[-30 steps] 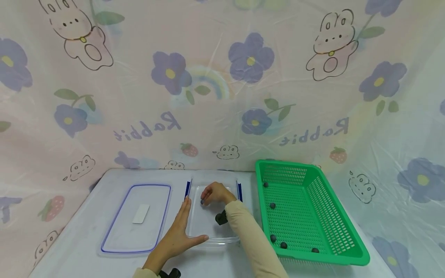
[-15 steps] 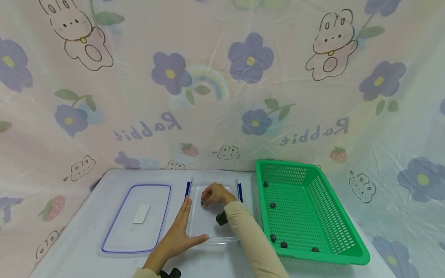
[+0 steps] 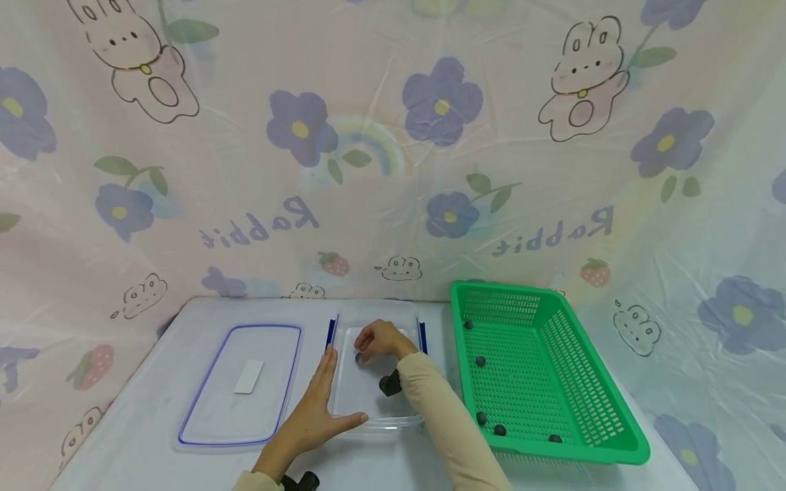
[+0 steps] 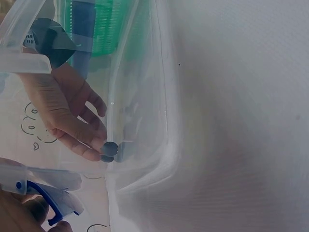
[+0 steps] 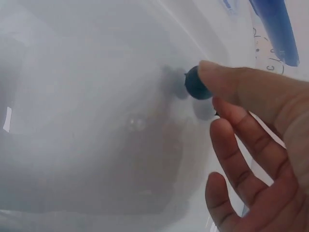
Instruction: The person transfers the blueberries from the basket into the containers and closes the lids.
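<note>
Dark blue, the small ball [image 5: 195, 84] seems pinched in the grip of the right hand [image 3: 379, 339]; the thumb hides the index finger's contact. Round, without a long axis, it lies low inside the clear container [image 3: 359, 399], nearer the left wall, where the left hand [image 3: 314, 409] stands straight-fingered, its touch unclear. Past the right wall, the green basket [image 3: 522, 392] holds other dark balls [image 3: 481, 361].

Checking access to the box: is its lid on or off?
Off: the lid lies on the table, left of the box, and the right hand is inside the box.
</note>
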A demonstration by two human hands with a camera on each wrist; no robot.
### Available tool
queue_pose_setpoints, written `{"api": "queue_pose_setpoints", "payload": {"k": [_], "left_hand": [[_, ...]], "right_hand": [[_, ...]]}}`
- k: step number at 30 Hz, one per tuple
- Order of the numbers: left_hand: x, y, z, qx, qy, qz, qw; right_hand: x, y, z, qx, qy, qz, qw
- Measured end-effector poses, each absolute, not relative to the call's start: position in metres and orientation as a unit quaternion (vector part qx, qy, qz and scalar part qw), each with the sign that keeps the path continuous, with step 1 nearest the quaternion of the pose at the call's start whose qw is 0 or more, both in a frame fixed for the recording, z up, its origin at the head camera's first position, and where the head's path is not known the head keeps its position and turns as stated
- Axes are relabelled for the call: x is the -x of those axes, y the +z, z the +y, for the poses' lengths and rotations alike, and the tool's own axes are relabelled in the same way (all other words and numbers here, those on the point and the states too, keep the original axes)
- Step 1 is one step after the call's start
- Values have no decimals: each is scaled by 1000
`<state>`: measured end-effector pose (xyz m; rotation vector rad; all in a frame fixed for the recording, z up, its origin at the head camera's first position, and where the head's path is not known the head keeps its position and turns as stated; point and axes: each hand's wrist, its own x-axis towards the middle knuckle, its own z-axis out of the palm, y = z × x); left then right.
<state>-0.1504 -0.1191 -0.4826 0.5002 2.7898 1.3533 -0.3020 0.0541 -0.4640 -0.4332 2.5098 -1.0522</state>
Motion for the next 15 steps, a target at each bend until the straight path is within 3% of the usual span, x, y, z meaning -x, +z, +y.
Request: {"api": "queue_pose_setpoints", "payload": {"k": [15], "left_hand": [[150,-486,-118,-164,435,885,-18]], "right_hand": [[297,-453,59,211,-370,892,151]]}}
